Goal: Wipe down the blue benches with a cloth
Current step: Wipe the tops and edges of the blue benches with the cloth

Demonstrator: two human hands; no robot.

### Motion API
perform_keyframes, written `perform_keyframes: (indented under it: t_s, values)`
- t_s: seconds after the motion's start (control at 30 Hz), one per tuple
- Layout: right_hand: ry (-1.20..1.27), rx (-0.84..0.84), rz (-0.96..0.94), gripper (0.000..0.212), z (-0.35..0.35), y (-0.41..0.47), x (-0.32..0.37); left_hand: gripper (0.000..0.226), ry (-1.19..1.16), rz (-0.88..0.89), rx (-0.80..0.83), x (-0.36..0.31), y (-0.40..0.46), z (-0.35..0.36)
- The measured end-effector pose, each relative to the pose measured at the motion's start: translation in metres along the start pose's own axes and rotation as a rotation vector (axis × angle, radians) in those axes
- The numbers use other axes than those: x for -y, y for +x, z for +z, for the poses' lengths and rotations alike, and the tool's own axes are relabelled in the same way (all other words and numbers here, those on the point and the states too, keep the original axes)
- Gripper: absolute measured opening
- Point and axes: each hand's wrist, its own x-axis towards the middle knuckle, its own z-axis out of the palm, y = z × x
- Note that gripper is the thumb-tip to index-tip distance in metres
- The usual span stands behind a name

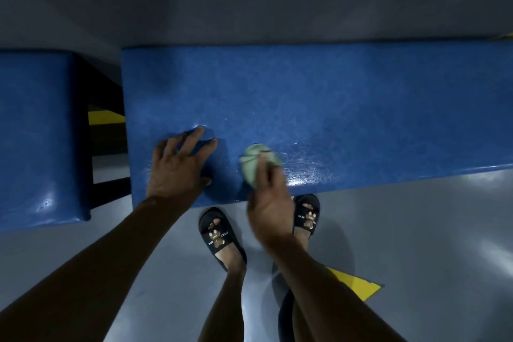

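Observation:
A long blue padded bench [333,97] runs across the middle of the view. My left hand [177,169] lies flat on its near left part, fingers spread and pressing into the padding. My right hand [270,203] is closed on a bunched pale green cloth [255,161], which rests on the bench top close to its front edge. A second blue bench [39,133] stands to the left, apart from the first by a narrow gap.
Black frame bars [111,189] show in the gap between the benches. The grey floor [416,230] has yellow markings [352,283] near my feet, which wear black slippers [219,236]. A grey wall lies behind the benches.

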Motion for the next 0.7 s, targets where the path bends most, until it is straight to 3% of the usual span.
perform_keyframes:
  t_s: [0.13,0.2,0.37,0.47,0.5,0.57,0.7]
  values:
    - [-0.160,0.156,-0.360,0.077,-0.018,0.015,-0.008,0.086,-0.004,0.015,0.003,0.001,0.000,-0.002]
    - [-0.309,0.178,-0.367,0.083,-0.042,0.030,-0.050,0.086,-0.023,0.013,0.007,0.002,0.000,-0.001]
    - [-0.284,-0.010,0.211,0.069,-0.103,0.054,-0.151,0.085,-0.011,0.002,0.022,0.004,0.000,0.002]
    - [-0.170,-0.148,0.521,0.070,-0.085,0.064,-0.124,0.084,-0.008,0.020,0.028,0.006,0.000,0.005]
    - [-0.102,-0.174,0.507,0.071,-0.070,0.063,-0.100,0.084,-0.007,0.020,0.028,0.007,0.000,0.005]
    - [0.031,-0.156,0.279,0.072,-0.036,0.054,-0.042,0.084,0.003,0.014,0.040,0.008,0.000,0.004]
    - [-0.083,0.103,-0.247,0.067,-0.006,0.041,0.023,0.082,0.017,0.018,0.049,0.008,0.003,0.003]
